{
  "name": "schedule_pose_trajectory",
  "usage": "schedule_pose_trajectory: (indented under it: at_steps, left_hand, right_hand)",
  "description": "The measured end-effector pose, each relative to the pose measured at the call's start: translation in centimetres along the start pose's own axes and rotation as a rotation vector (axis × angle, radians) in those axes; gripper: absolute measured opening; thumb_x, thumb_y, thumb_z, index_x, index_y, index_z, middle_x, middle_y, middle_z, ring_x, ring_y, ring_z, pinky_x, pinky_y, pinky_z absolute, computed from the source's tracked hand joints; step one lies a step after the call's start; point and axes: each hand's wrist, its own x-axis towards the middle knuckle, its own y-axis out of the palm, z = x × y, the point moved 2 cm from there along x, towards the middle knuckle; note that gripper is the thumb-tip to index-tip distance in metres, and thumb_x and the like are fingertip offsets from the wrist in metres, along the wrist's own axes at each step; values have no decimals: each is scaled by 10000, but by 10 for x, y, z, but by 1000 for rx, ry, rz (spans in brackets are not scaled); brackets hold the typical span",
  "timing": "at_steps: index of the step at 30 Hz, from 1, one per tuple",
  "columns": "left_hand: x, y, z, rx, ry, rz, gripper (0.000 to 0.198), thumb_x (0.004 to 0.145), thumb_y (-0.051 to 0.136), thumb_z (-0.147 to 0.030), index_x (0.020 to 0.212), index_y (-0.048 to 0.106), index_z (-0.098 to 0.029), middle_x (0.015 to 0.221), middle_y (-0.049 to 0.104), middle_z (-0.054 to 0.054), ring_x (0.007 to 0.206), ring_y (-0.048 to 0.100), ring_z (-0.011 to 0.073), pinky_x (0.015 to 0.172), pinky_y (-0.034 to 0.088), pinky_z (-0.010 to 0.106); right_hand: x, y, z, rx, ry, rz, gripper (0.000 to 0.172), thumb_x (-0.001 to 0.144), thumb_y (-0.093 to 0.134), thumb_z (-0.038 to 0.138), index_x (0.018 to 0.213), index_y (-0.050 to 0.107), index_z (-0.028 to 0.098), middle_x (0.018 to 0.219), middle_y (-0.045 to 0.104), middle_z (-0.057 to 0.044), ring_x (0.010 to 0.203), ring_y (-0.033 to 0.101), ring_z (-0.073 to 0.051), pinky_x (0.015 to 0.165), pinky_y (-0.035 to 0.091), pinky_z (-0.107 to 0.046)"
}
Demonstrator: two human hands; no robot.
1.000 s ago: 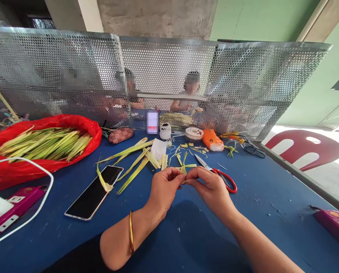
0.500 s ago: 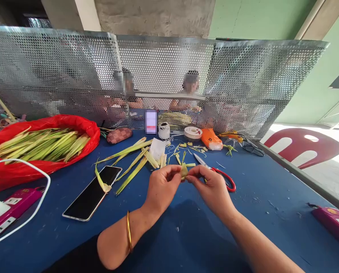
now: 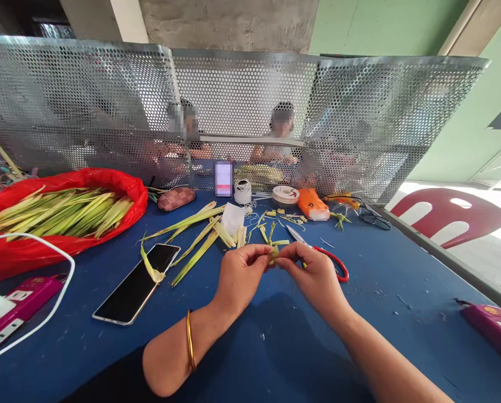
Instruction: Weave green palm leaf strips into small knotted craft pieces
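My left hand (image 3: 240,274) and my right hand (image 3: 311,271) meet above the middle of the blue table, fingertips almost touching. Between them they pinch a small piece of pale green corn husk (image 3: 274,253), partly hidden by the fingers. Just beyond and to the right of my right hand lie scissors (image 3: 333,262) with red handles, their blades pointing away. Husk strips (image 3: 195,260) are strewn to the left of my left hand. A dark-screened phone (image 3: 135,288) lies there too, with a curled husk piece (image 3: 149,267) on it.
A red plastic bag (image 3: 128,178) full of husks stands at the left, near a purple power strip (image 3: 27,302). White string (image 3: 242,193), a ribbon roll (image 3: 285,195) and an orange packet (image 3: 313,204) line the back, before a perforated metal screen (image 3: 242,95). People sit behind it.
My fingers have closed further over the husk piece, so less of it shows. Both hands stay in nearly the same place.
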Motion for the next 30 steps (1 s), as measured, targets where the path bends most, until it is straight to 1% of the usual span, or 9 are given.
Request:
schedule_pose_trajectory:
  at_steps: [2,5,10,12,15,18,23,26,30]
  left_hand:
    - [-1,0,0,62,73,2,161,757,654,-225,874,756,-188,851,758,43,793,705,187,771,558,291]
    - [-4,0,-2,176,190,-3,197,782,619,-204,923,756,-219,889,764,30,809,711,187,763,557,278]
    - [-9,1,-8,286,315,20,252,773,604,-163,977,740,-220,885,764,24,792,716,176,768,553,259]
    - [-8,1,-7,260,276,35,259,749,632,-162,986,730,-202,871,761,31,802,714,181,775,555,267]
    - [-2,0,-4,97,123,57,229,717,658,-142,932,726,-180,844,753,36,806,709,183,777,555,283]
    - [2,0,-1,-147,-70,66,201,685,698,-140,884,717,-162,788,741,31,759,697,160,766,547,280]
    - [3,-3,-2,-385,-329,78,201,637,766,-152,822,687,-140,732,716,40,663,660,122,669,513,232]
    - [3,-4,-3,-414,-368,72,197,618,759,-131,800,687,-149,763,715,41,683,658,123,659,503,226]
    - [2,-3,-3,-344,-293,104,154,616,756,-193,755,702,-154,744,703,29,700,643,130,705,497,257]
  right_hand:
    - [1,0,-2,70,48,-19,65,768,645,237,806,604,203,679,669,0,634,615,-165,610,479,-287]
    - [1,1,-6,155,110,4,185,758,655,254,925,597,199,659,654,9,624,616,-171,618,485,-307]
    - [2,2,-9,213,179,39,221,739,656,260,939,592,191,627,631,20,602,610,-171,596,480,-308]
    - [2,2,-9,211,184,19,254,734,660,255,963,567,198,616,629,31,595,611,-171,590,477,-305]
    - [2,2,-7,209,160,1,160,749,661,255,843,539,211,607,614,39,587,608,-160,576,466,-288]
    - [1,2,-4,164,54,-7,114,795,630,247,732,542,211,626,598,33,599,588,-145,579,458,-273]
    - [0,0,-2,13,-130,16,43,840,605,209,805,630,215,766,646,-9,710,592,-160,671,480,-286]
    - [0,-1,-2,-33,-163,32,44,844,606,196,820,634,219,784,651,-16,727,592,-166,679,479,-289]
    - [0,-2,0,-55,-197,35,82,853,587,193,798,640,223,780,659,-21,721,598,-171,665,476,-291]
